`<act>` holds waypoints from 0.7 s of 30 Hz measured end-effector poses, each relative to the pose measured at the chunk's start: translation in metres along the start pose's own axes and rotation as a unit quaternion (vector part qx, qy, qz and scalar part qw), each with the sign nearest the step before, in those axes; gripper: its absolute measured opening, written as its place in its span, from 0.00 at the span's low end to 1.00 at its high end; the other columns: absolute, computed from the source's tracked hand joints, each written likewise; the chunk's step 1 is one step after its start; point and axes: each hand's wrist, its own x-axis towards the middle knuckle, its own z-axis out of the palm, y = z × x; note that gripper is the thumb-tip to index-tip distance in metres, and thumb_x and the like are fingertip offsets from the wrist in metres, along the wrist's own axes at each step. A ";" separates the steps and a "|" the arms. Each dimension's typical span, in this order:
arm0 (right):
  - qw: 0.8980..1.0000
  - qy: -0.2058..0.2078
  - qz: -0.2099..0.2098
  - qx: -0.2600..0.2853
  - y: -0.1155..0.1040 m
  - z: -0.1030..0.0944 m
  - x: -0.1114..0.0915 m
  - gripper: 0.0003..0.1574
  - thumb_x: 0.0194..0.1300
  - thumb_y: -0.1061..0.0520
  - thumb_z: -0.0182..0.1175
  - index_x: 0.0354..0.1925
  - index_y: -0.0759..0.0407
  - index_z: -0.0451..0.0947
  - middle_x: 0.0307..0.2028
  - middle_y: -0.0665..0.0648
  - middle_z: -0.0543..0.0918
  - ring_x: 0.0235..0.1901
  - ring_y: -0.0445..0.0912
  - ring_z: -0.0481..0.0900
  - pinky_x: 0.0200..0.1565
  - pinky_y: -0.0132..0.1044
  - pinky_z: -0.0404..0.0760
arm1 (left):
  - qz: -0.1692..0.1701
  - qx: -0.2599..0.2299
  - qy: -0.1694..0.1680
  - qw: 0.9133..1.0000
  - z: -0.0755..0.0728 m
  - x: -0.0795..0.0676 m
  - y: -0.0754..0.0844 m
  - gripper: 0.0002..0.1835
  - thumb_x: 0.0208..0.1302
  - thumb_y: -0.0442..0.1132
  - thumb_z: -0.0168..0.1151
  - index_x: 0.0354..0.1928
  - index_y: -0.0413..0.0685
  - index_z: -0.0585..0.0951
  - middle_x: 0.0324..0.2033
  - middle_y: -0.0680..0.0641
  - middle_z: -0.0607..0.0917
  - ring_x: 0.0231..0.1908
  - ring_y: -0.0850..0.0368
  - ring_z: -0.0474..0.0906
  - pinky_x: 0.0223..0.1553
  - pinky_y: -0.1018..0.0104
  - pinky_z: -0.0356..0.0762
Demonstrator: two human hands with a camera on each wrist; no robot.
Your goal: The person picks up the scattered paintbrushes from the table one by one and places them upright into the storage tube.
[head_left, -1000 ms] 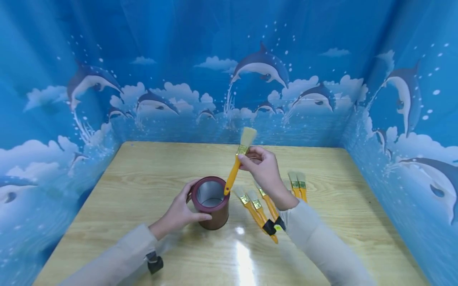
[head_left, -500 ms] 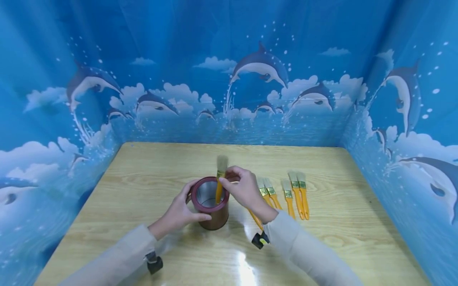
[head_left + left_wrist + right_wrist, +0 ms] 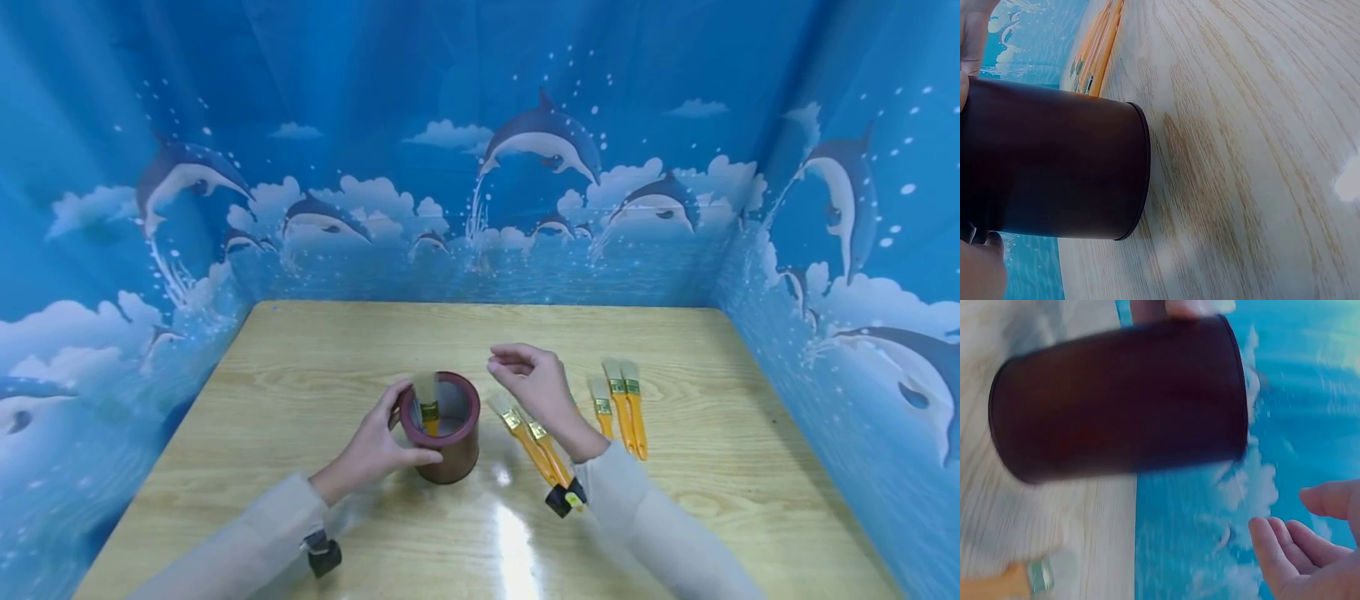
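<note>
A dark red-brown cylindrical pen cup (image 3: 450,467) with a shiny inside stands upright on the table. My left hand (image 3: 375,446) grips it from the left, thumb at the front and fingers round the far side; its plain wall fills much of the left wrist view. One paintbrush (image 3: 430,407) leans inside against the left wall, bristles up, its handle mostly hidden. To the right of the rim, my right hand (image 3: 534,383) hovers with loosely bent fingers and holds nothing. In the right wrist view its fingertips (image 3: 1261,532) are apart from the pen cup (image 3: 1122,400).
Two paintbrushes (image 3: 531,437) with orange handles lie slanted under the right wrist. Farther right lie a single paintbrush (image 3: 602,407) and a pair of paintbrushes (image 3: 628,407), bristles toward the back. A blue dolphin-print curtain (image 3: 420,150) encloses the table's back and sides.
My right hand lowered a paintbrush handle-first into the pen cup, let go and drew back to the right. The left hand has kept its grip in place.
</note>
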 end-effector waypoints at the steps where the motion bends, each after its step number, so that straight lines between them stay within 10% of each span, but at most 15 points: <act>1: 1.000 0.002 0.011 0.004 0.002 -0.006 0.001 0.18 0.64 0.55 0.63 0.52 0.59 0.80 0.44 0.58 0.84 0.44 0.49 0.83 0.46 0.39 0.84 | -0.003 -0.001 0.000 1.000 0.000 0.000 0.000 0.57 0.37 0.43 0.82 0.70 0.46 0.58 0.65 0.43 0.68 0.66 0.45 0.63 0.67 0.53 0.63; 21: 0.982 0.114 0.144 -0.053 0.078 -0.104 -0.010 0.28 0.71 0.50 0.55 0.63 0.62 0.70 0.59 0.62 0.75 0.58 0.53 0.73 0.59 0.44 0.76 | -0.004 0.000 -0.002 1.000 -0.001 0.001 -0.005 0.55 0.39 0.46 0.81 0.69 0.52 0.59 0.65 0.47 0.68 0.66 0.47 0.63 0.67 0.50 0.63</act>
